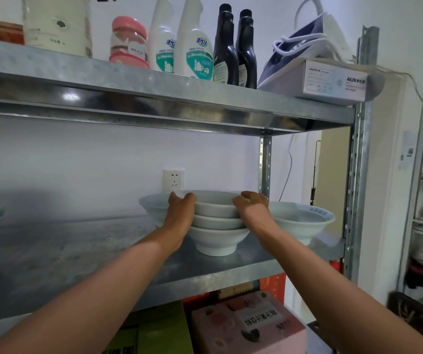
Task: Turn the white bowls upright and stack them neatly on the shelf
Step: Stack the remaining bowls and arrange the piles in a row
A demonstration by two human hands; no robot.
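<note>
Curling over opposite sides of its rim, the fingers of the left hand and right hand grasp the top white bowl. Both forearms reach forward and upward. It sits upright, nested in two others; this stack stands on the metal shelf, between a smaller bowl and a wider bowl.

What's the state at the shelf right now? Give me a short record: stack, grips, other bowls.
stack: three white bowls, upright, nested, on the shelf
top bowl: held at its rim from both sides
left grip: fingers curled over the top bowl's left rim
right grip: fingers curled over its right rim
left bowl: upright, behind the stack's left
right bowl: upright, beside the stack
inverted bowls: none seen
</note>
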